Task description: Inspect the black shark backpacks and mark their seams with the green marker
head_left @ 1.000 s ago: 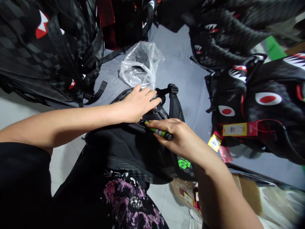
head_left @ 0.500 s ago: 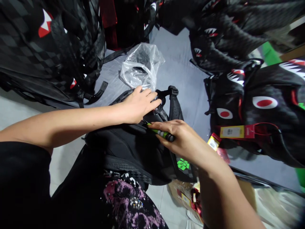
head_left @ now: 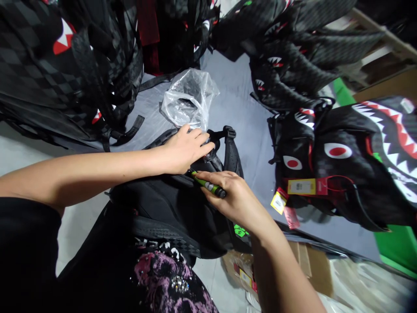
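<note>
A black backpack [head_left: 176, 204] lies across my lap, leaning on the grey table's near edge. My left hand [head_left: 187, 150] grips its top, fingers curled over the edge by the shoulder strap [head_left: 232, 148]; the thumb is mostly hidden. In my right hand [head_left: 224, 187] is a slim green-and-black pen-like tool [head_left: 208, 184], clasped between thumb and fingers. Its tip points up and left at the backpack's top, close under my left hand, and I cannot make out what it touches. Just beyond my left fingers sits a crumpled clear plastic bag [head_left: 192, 98].
Checkered black backpacks with shark-mouth prints stand at left [head_left: 42, 78] and far right [head_left: 339, 165]. Yellow-and-red tags [head_left: 301, 186] hang from the right one. Grey table surface [head_left: 228, 82] shows between them. An open cardboard box [head_left: 316, 265] is below the table edge.
The view has shifted a little, so the bags at right appear further left. My right hand and the tool remain at the backpack's top, and my left hand keeps its hold.
</note>
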The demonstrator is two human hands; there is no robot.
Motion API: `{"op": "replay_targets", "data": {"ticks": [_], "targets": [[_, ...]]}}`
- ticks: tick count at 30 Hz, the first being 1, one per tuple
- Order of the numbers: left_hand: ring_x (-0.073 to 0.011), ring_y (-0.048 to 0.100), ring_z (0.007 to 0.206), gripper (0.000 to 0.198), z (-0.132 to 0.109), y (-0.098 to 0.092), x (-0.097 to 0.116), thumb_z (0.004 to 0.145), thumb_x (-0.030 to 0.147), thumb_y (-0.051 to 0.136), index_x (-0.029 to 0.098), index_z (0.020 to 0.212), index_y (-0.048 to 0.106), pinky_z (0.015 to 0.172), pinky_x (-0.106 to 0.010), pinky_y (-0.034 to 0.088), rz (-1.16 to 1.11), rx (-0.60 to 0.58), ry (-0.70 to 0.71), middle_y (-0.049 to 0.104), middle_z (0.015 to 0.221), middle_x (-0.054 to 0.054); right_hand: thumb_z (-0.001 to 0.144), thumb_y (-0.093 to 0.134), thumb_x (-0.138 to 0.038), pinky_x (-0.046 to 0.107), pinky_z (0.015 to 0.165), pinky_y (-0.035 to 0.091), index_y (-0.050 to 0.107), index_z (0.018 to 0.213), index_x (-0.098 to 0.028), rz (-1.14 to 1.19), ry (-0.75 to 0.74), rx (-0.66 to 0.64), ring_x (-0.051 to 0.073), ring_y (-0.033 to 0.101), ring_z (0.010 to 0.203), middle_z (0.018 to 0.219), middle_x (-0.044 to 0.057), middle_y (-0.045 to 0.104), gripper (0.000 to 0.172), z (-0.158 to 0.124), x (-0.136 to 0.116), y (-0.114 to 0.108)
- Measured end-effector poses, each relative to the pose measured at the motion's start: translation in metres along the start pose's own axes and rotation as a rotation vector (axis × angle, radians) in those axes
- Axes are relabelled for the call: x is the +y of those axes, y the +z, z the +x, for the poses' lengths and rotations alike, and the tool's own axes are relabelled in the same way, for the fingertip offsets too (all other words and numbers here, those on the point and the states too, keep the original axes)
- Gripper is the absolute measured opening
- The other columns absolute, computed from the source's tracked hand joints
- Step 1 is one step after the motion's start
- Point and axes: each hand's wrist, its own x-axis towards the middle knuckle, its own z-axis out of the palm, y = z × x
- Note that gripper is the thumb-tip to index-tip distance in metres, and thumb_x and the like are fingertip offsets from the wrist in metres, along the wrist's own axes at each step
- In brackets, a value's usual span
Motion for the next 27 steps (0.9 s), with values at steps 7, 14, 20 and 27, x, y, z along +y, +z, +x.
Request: {"op": "replay_targets", "data": {"ticks": [7, 14, 20, 27], "targets": [[-0.0354, 0.043, 0.137, 0.072, -0.001, -0.003, 0.001, 0.081, 0.026, 0.065, 0.013, 0.147, 0.041, 0.105, -0.047, 0.035, -0.009, -0.028, -0.001, 0.044, 0.154, -0.018, 0.086, 0.066, -0.011, 0.044, 0.089, 0.056, 0.073, 0.117, -0.022, -0.010, 0.043, 0.019, 0.024, 0.074, 0.095, 0.108, 0.003, 0.079, 0.034, -0.002, -0.003, 0.000], [-0.0356, 0.043, 0.137, 0.072, 0.000, -0.002, 0.001, 0.081, 0.026, 0.065, 0.012, 0.147, 0.040, 0.105, -0.048, 0.035, -0.006, -0.020, 0.003, 0.044, 0.154, -0.018, 0.090, 0.064, -0.016, 0.042, 0.095, 0.054, 0.072, 0.119, -0.021, 0.093, 0.115, 0.013, 0.023, 0.073, 0.100, 0.113, 0.004, 0.077, 0.031, -0.001, -0.002, 0.007], [-0.0355, 0.042, 0.137, 0.069, 0.000, -0.006, 0.001, 0.083, 0.024, 0.063, 0.012, 0.147, 0.041, 0.106, -0.048, 0.034, -0.017, -0.051, 0.007, 0.043, 0.154, -0.019, 0.089, 0.063, -0.017, 0.042, 0.096, 0.052, 0.073, 0.119, -0.021, 0.106, 0.111, 0.052, 0.023, 0.073, 0.098, 0.112, 0.004, 0.078, 0.031, 0.000, -0.004, 0.012], [-0.0351, 0.041, 0.138, 0.070, 0.000, -0.005, -0.001, 0.083, 0.023, 0.063, 0.012, 0.148, 0.039, 0.107, -0.048, 0.033, -0.025, -0.055, 0.006, 0.042, 0.155, -0.018, 0.089, 0.063, -0.018, 0.041, 0.093, 0.054, 0.073, 0.118, -0.022, 0.100, 0.109, 0.041, 0.022, 0.073, 0.097, 0.112, 0.003, 0.078, 0.031, 0.000, -0.002, 0.011]]}}
